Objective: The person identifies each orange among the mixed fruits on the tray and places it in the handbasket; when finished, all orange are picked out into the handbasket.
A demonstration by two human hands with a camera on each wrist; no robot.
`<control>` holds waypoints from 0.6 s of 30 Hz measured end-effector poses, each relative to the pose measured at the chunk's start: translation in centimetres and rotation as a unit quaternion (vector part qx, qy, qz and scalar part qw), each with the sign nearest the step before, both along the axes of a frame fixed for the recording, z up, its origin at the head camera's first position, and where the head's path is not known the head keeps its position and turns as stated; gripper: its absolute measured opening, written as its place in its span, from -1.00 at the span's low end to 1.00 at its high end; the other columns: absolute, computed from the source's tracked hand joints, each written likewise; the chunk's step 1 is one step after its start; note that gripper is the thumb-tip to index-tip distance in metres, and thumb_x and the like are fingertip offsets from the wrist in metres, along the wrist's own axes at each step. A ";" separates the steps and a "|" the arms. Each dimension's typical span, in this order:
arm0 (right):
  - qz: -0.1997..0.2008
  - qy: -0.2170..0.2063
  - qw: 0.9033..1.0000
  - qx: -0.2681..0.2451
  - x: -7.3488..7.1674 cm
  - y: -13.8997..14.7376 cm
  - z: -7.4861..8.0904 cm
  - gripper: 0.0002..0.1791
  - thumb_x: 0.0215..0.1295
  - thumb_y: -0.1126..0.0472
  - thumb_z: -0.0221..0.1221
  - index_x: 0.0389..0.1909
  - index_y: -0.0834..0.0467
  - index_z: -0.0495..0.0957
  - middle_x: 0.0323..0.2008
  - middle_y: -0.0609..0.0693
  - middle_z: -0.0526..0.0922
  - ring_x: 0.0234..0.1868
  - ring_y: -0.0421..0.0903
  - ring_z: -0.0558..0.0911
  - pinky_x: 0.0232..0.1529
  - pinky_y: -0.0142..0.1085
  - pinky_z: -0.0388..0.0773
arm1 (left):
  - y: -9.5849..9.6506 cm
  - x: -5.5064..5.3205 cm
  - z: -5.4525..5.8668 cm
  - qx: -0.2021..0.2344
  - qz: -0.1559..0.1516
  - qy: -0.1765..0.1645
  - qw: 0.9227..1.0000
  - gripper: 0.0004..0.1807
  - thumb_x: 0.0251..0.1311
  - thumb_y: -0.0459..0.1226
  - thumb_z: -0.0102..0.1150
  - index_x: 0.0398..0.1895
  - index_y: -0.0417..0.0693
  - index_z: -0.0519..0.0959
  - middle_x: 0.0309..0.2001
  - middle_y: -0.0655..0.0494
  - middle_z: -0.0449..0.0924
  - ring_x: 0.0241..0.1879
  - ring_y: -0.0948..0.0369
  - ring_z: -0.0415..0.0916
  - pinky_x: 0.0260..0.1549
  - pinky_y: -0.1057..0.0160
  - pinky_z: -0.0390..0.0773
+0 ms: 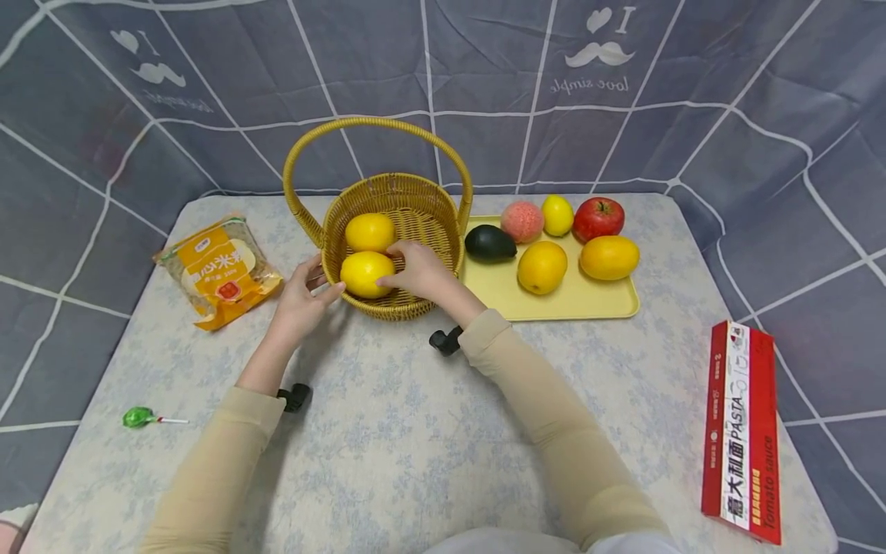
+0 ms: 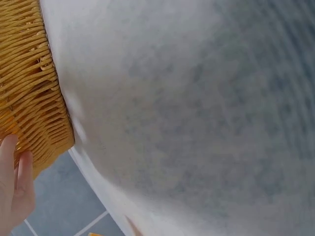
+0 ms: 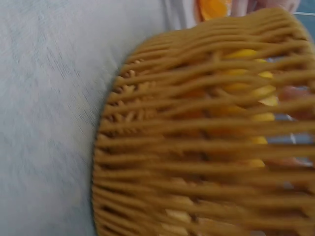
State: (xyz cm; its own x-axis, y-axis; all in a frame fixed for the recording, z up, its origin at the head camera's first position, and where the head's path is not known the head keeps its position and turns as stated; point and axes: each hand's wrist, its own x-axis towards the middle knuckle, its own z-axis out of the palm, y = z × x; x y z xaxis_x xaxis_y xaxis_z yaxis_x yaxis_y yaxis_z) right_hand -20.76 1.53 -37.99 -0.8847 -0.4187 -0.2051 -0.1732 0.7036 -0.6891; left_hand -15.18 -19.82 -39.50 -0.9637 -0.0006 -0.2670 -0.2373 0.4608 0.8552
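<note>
A yellow woven basket (image 1: pixel 388 310) with a tall arched handle stands at the back of the table, holding two yellow oval fruits. The front yellow fruit (image 1: pixel 361 271) lies just inside the rim, by the other yellow fruit (image 1: pixel 369 231). My right hand (image 1: pixel 418 271) reaches into the basket and grips the front fruit from its right side, thumb low and fingers above. On the outside, my left hand (image 1: pixel 303 298) rests against the basket's left wall, its thumb at the rim. Its extended fingers (image 2: pixel 23 172) touch the weave in the left wrist view.
A yellow tray (image 1: pixel 561 308) right of the basket bears an avocado (image 1: pixel 490 244), a peach (image 1: pixel 522 222), a lemon (image 1: pixel 557 215), an apple (image 1: pixel 598 218) and yellow fruits. A food bag (image 1: pixel 221 269) and lollipop (image 1: pixel 140 417) lie left, a pasta box (image 1: pixel 742 431) right.
</note>
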 end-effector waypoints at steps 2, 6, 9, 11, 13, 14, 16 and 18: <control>-0.004 0.008 1.000 -0.004 0.2 0.6 0.4 -0.30 0.27 -0.03 0.31 0.36 0.16 0.38 0.32 0.05 0.47 0.35 0.00 0.43 0.36 -0.16 0.39 | -0.1 0.0 0.0 -0.004 -0.004 0.003 1.000 -0.14 0.41 -0.17 0.10 0.60 -0.06 -0.16 0.50 -0.20 0.07 0.48 -0.13 0.08 0.36 -0.14 0.33; -0.010 0.020 0.999 -0.043 0.8 2.3 1.4 -0.39 0.33 0.00 0.25 0.34 0.14 0.42 0.29 0.06 0.51 0.32 0.03 0.47 0.32 -0.16 0.44 | -0.1 -0.1 0.1 -0.006 -0.009 0.008 1.000 -0.15 0.41 -0.19 0.10 0.59 -0.07 -0.15 0.49 -0.23 0.08 0.47 -0.14 0.09 0.34 -0.15 0.35; -0.015 0.022 0.997 -0.078 1.2 3.8 2.1 -0.44 0.36 0.01 0.23 0.31 0.14 0.45 0.25 0.08 0.54 0.28 0.01 0.51 0.29 -0.19 0.47 | -0.2 -0.2 0.1 -0.008 -0.011 0.009 1.000 -0.15 0.41 -0.20 0.10 0.59 -0.07 -0.14 0.48 -0.23 0.10 0.47 -0.15 0.10 0.34 -0.15 0.35; -0.023 0.022 0.995 -0.093 1.5 4.9 2.4 -0.46 0.36 0.01 0.22 0.30 0.12 0.46 0.23 0.07 0.56 0.25 -0.02 0.54 0.26 -0.20 0.50 | -0.2 -0.2 0.2 -0.007 -0.013 0.007 1.000 -0.15 0.41 -0.20 0.11 0.59 -0.07 -0.14 0.48 -0.23 0.10 0.47 -0.15 0.10 0.34 -0.14 0.35; -0.034 0.027 0.994 -0.103 1.8 6.1 2.6 -0.48 0.37 0.01 0.21 0.28 0.10 0.47 0.20 0.05 0.58 0.21 -0.04 0.56 0.23 -0.20 0.52 | -0.2 -0.2 0.2 -0.002 -0.013 0.005 1.000 -0.14 0.41 -0.20 0.11 0.59 -0.07 -0.14 0.48 -0.23 0.10 0.47 -0.14 0.10 0.34 -0.14 0.35; -0.041 0.030 0.993 -0.107 1.9 6.8 2.7 -0.49 0.37 0.00 0.21 0.27 0.10 0.48 0.19 0.05 0.59 0.19 -0.05 0.57 0.22 -0.20 0.53 | -0.2 -0.2 0.2 0.000 -0.013 0.005 1.000 -0.14 0.40 -0.20 0.11 0.59 -0.07 -0.14 0.48 -0.23 0.09 0.47 -0.14 0.10 0.34 -0.14 0.35; -0.060 0.035 0.991 -0.117 2.2 8.2 2.8 -0.51 0.37 0.02 0.22 0.26 0.09 0.50 0.17 0.04 0.61 0.17 -0.06 0.59 0.20 -0.19 0.55 | -0.2 -0.2 0.1 0.002 -0.011 0.002 1.000 -0.14 0.40 -0.19 0.11 0.59 -0.08 -0.14 0.49 -0.22 0.09 0.47 -0.14 0.10 0.35 -0.13 0.35; -0.081 0.045 0.988 -0.128 2.5 9.7 2.9 -0.53 0.36 0.03 0.23 0.23 0.12 0.52 0.15 0.04 0.62 0.15 -0.05 0.61 0.19 -0.18 0.56 | -0.3 -0.1 0.1 0.002 -0.008 0.000 1.000 -0.15 0.41 -0.18 0.11 0.59 -0.08 -0.14 0.49 -0.21 0.09 0.48 -0.13 0.09 0.36 -0.14 0.33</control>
State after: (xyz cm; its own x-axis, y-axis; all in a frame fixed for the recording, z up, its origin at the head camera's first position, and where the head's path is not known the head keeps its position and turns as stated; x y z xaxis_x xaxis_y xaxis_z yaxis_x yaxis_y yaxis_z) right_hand -18.31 11.18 -35.09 -0.9541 -0.2982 -0.0295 -0.1406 0.5326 -0.8346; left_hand -15.33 -20.09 -39.40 -0.9633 0.0170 -0.2677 -0.2301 0.4607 0.8572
